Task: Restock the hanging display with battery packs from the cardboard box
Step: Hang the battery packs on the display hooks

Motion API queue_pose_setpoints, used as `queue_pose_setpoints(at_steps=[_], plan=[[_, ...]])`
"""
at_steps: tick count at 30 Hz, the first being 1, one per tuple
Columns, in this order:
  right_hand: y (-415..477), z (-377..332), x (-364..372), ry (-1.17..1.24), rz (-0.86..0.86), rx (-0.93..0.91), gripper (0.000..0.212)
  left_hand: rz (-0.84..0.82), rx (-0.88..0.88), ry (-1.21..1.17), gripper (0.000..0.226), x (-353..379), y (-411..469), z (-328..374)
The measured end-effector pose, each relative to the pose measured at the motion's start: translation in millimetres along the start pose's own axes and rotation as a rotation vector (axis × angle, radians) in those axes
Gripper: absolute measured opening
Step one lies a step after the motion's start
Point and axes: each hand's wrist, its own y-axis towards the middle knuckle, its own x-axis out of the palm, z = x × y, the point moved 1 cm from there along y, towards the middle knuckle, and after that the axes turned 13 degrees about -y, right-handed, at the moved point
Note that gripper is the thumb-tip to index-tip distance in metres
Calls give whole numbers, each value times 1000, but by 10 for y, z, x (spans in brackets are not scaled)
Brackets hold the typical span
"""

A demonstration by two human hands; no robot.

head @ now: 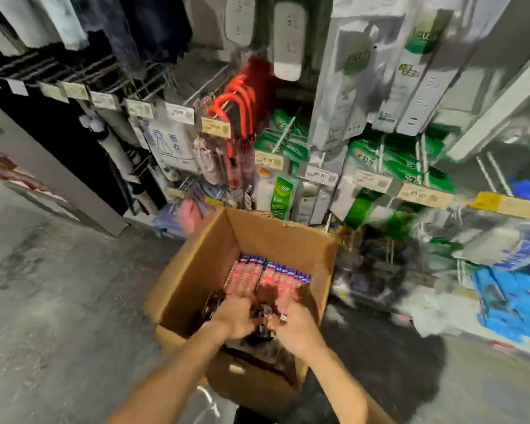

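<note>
Battery packs (pixel 266 278), red, purple-topped, rows in cardboard box (pixel 196 270)

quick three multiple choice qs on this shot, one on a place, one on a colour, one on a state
1. Where are the left hand and the right hand?
A. Down in the cardboard box
B. Up on a display hook
C. Flat on the floor

2. What colour are the battery packs standing in the box?
A. Green and white
B. Mostly red with purple tops
C. Yellow

3. How is the box?
A. Taped shut
B. Upright with its top open
C. Tipped on its side

Answers:
1 A, both forearms pass over the near rim and the hands are inside the box.
2 B, the rows show red faces and purple top edges.
3 B, the flaps stand up and the packs show from above.
</note>
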Motion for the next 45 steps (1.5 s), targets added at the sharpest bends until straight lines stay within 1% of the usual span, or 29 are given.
queue_pose_setpoints(at_steps=[2, 3, 4, 7, 10, 11, 12, 14, 16, 18, 21, 23, 25, 27, 30, 33, 37, 41, 45], plan=[[189, -10, 180, 2, -10, 80, 33, -118, 5, 62, 46, 71, 279, -194], [296, 9, 282, 12, -22, 107, 39, -160, -1, 70, 48, 110, 416, -298], [399, 46, 386, 30, -37, 126, 45, -185, 3, 76, 51, 158, 558, -403], [691, 236, 740, 25, -92, 210, 54, -225, 10, 139, 55, 272, 929, -630], [1016, 660, 1329, 62, -84, 286, 69, -255, -1, 161, 78, 444, 1271, -803], [1132, 844, 1585, 88, -96, 306, 69, -263, -12, 119, 86, 523, 1390, -868], [1195, 900, 1693, 121, -101, 335, 65, -272, -33, 63, 94, 579, 1480, -903], [1220, 760, 1600, 165, -79, 399, 54, -305, -87, -21, 105, 724, 1636, -1002], [1176, 430, 1294, 166, -49, 477, 39, -288, -114, -50, 99, 833, 1728, -1087], [1223, 379, 1192, 207, -25, 526, 31, -236, -115, -95, 85, 869, 1769, -1142], [1398, 436, 1154, 297, 31, 581, 38, -207, -118, -215, 72, 852, 1792, -1158], [1516, 475, 1197, 318, 35, 645, 36, -178, -138, -301, 62, 794, 1782, -1137], [1604, 467, 1265, 315, 35, 672, 41, -163, -135, -355, 58, 748, 1769, -1131], [1639, 485, 1325, 287, 13, 661, 47, -168, -125, -362, 53, 711, 1738, -1144], [1604, 445, 1276, 373, -3, 659, 40, -170, -89, -392, 31, 651, 1654, -1161], [1556, 426, 1234, 433, -17, 699, 34, -126, -99, -438, 26, 532, 1581, -1104], [1518, 350, 1113, 474, 47, 645, 24, -58, -105, -546, 21, 325, 1503, -1003], [1423, 261, 915, 614, 96, 541, 21, -24, -81, -628, 15, 19, 1374, -873], [1168, 132, 670, 830, 88, 456, 25, 94, -131, -880, 19, -305, 1110, -669]])
